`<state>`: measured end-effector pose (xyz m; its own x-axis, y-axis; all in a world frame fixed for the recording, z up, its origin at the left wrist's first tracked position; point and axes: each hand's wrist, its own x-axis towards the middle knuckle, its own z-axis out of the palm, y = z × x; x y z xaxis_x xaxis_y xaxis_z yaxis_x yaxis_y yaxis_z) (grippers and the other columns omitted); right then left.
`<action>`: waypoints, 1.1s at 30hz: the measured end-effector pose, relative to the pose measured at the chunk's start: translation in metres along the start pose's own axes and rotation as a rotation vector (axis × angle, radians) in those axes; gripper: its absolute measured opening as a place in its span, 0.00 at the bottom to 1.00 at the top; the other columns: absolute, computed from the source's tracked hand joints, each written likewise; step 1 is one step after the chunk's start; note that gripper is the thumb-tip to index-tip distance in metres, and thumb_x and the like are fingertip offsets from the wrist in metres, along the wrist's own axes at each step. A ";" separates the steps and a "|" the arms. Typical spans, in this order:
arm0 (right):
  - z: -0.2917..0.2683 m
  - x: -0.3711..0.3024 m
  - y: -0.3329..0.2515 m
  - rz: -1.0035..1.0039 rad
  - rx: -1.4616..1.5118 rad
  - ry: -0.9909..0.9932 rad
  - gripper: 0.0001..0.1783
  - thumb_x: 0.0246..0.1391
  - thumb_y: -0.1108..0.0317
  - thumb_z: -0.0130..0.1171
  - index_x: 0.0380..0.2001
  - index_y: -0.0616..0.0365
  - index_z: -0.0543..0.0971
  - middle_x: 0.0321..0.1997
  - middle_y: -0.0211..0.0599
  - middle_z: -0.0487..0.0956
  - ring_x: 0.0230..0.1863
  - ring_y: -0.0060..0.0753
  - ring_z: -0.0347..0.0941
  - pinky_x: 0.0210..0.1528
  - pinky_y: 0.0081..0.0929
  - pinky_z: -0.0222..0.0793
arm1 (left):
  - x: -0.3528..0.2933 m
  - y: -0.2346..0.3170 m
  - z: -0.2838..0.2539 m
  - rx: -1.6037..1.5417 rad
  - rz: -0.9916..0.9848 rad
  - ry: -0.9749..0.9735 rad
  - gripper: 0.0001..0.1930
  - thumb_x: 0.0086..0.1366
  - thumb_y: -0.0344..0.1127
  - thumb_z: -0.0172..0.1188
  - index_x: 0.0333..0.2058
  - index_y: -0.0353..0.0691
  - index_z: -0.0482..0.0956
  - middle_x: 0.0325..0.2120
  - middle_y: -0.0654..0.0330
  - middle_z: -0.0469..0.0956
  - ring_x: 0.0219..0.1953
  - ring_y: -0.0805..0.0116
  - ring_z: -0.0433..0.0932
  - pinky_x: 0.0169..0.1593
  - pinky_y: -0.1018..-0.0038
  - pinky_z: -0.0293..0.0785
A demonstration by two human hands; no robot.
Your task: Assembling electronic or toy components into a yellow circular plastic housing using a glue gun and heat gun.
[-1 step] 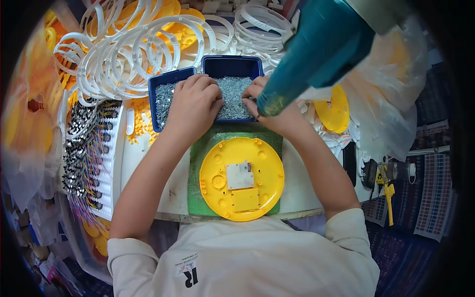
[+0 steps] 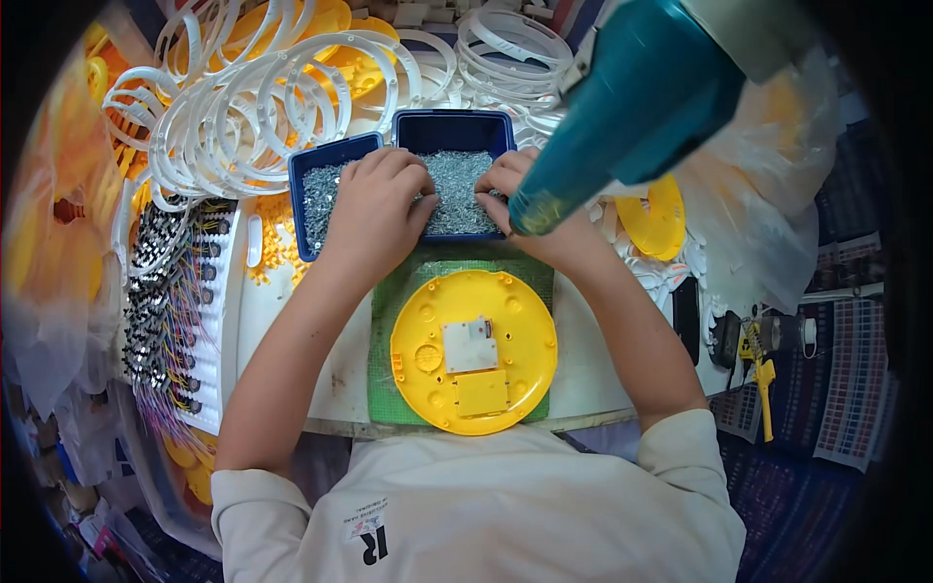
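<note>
My left hand (image 2: 381, 209) rests over two dark blue bins of small silvery screws. Its fingers are curled, thumb against the forefinger, above the edge between the left bin (image 2: 300, 219) and the right bin (image 2: 455, 119). At the right bin's right side, my right hand (image 2: 525, 199) pinches its fingertips by the screws (image 2: 457, 194). Whatever either hand holds is too small or hidden to see. A teal power screwdriver (image 2: 632, 107) hangs in front of part of my right hand. Closer to me lies a round yellow plastic shell (image 2: 418, 316) bearing a white box (image 2: 466, 348).
Under the shell is a green mat (image 2: 384, 394) on a white table. White plastic rings (image 2: 228, 126) pile up at the back left. Wired parts (image 2: 165, 301) lie at left beside small yellow pieces (image 2: 277, 248). Clear plastic bags (image 2: 768, 185) and a yellow ring (image 2: 651, 219) are at right.
The teal screwdriver has swung slightly to the right and down. Both hands stay at the bins with nearly the same finger pose.
</note>
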<state>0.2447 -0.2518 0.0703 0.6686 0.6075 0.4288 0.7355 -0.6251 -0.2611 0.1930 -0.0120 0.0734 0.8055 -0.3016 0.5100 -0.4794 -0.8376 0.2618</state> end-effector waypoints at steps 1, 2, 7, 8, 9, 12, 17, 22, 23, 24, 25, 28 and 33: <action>0.000 -0.003 0.001 0.011 0.087 0.035 0.06 0.54 0.70 0.69 0.35 0.55 0.84 0.40 0.38 0.82 0.44 0.45 0.77 0.50 0.40 0.72 | -0.001 0.002 -0.003 -0.052 -0.037 0.019 0.07 0.60 0.35 0.70 0.35 0.43 0.83 0.44 0.62 0.81 0.55 0.57 0.77 0.56 0.58 0.70; -0.001 -0.007 0.001 0.021 0.174 0.071 0.05 0.53 0.70 0.69 0.34 0.56 0.84 0.38 0.38 0.82 0.44 0.45 0.77 0.49 0.40 0.72 | -0.003 0.004 -0.004 -0.103 -0.075 0.037 0.06 0.60 0.34 0.70 0.33 0.43 0.82 0.44 0.62 0.82 0.54 0.57 0.77 0.55 0.58 0.70; -0.023 -0.009 -0.011 -0.029 0.096 0.005 0.07 0.54 0.68 0.69 0.33 0.58 0.83 0.37 0.39 0.81 0.45 0.45 0.76 0.48 0.39 0.71 | -0.011 0.015 -0.010 -0.236 -0.127 0.035 0.05 0.60 0.32 0.69 0.32 0.42 0.81 0.39 0.59 0.82 0.49 0.54 0.78 0.53 0.58 0.71; -0.026 -0.014 -0.014 -0.014 0.082 0.023 0.06 0.54 0.69 0.70 0.32 0.58 0.82 0.37 0.40 0.82 0.44 0.46 0.77 0.48 0.40 0.71 | -0.018 0.022 -0.014 -0.278 -0.166 0.009 0.05 0.60 0.32 0.69 0.32 0.41 0.81 0.37 0.58 0.82 0.47 0.53 0.78 0.52 0.57 0.71; -0.030 -0.021 -0.019 -0.010 0.087 0.012 0.06 0.54 0.69 0.70 0.32 0.58 0.82 0.37 0.40 0.82 0.44 0.46 0.77 0.48 0.40 0.71 | -0.027 0.029 -0.019 -0.284 -0.176 0.002 0.05 0.60 0.32 0.69 0.32 0.41 0.81 0.37 0.58 0.82 0.47 0.53 0.78 0.52 0.57 0.71; -0.039 -0.048 -0.033 0.082 0.262 0.002 0.06 0.54 0.70 0.70 0.32 0.59 0.82 0.38 0.40 0.83 0.41 0.48 0.77 0.47 0.41 0.71 | -0.059 0.053 -0.035 -0.384 -0.261 -0.081 0.06 0.60 0.31 0.69 0.31 0.39 0.80 0.37 0.55 0.82 0.44 0.51 0.78 0.49 0.57 0.72; -0.040 -0.089 -0.069 0.068 0.281 -0.114 0.07 0.53 0.72 0.70 0.35 0.58 0.83 0.36 0.38 0.83 0.40 0.50 0.79 0.46 0.40 0.73 | -0.093 0.074 -0.034 -0.514 -0.295 -0.154 0.06 0.60 0.27 0.69 0.34 0.37 0.80 0.41 0.54 0.81 0.49 0.52 0.78 0.55 0.60 0.71; -0.036 -0.086 -0.080 -0.014 0.196 -0.166 0.06 0.52 0.69 0.70 0.34 0.52 0.84 0.39 0.29 0.82 0.45 0.38 0.78 0.60 0.44 0.66 | -0.095 0.079 -0.028 -0.471 -0.240 -0.112 0.07 0.57 0.27 0.71 0.34 0.38 0.82 0.43 0.56 0.82 0.52 0.52 0.78 0.58 0.59 0.72; -0.036 -0.086 -0.081 -0.013 0.195 -0.167 0.06 0.52 0.69 0.70 0.34 0.52 0.84 0.39 0.29 0.82 0.45 0.38 0.78 0.60 0.44 0.66 | -0.095 0.079 -0.028 -0.473 -0.239 -0.112 0.07 0.57 0.27 0.71 0.34 0.38 0.82 0.43 0.56 0.82 0.52 0.52 0.78 0.58 0.59 0.72; -0.037 -0.086 -0.083 -0.024 0.155 -0.172 0.06 0.51 0.69 0.70 0.34 0.52 0.84 0.38 0.29 0.82 0.45 0.38 0.78 0.59 0.43 0.67 | -0.095 0.079 -0.028 -0.449 -0.233 -0.124 0.07 0.57 0.27 0.72 0.34 0.38 0.82 0.44 0.56 0.82 0.52 0.52 0.78 0.58 0.59 0.72; -0.038 -0.086 -0.084 -0.035 0.116 -0.178 0.06 0.51 0.69 0.70 0.34 0.52 0.84 0.38 0.29 0.82 0.45 0.38 0.78 0.58 0.43 0.68 | -0.095 0.079 -0.028 -0.425 -0.228 -0.138 0.08 0.57 0.28 0.72 0.34 0.39 0.82 0.44 0.56 0.82 0.53 0.52 0.78 0.58 0.60 0.72; -0.042 -0.079 -0.079 -0.077 0.158 -0.168 0.06 0.52 0.68 0.70 0.33 0.54 0.84 0.36 0.31 0.82 0.44 0.39 0.78 0.56 0.42 0.68 | -0.094 0.079 -0.032 -0.394 -0.222 -0.157 0.08 0.56 0.28 0.72 0.34 0.39 0.83 0.45 0.57 0.82 0.53 0.52 0.78 0.58 0.60 0.72; -0.053 -0.046 -0.042 0.074 0.161 -0.117 0.07 0.53 0.69 0.71 0.35 0.57 0.85 0.36 0.36 0.82 0.43 0.44 0.78 0.48 0.41 0.71 | -0.078 0.062 -0.052 -0.428 -0.081 -0.280 0.08 0.57 0.29 0.72 0.36 0.40 0.83 0.45 0.57 0.82 0.52 0.53 0.79 0.57 0.58 0.72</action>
<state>0.1769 -0.2795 0.1073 0.7224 0.6219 0.3023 0.6859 -0.5893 -0.4269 0.0829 -0.0166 0.0927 0.8805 -0.4023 0.2509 -0.4637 -0.6200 0.6330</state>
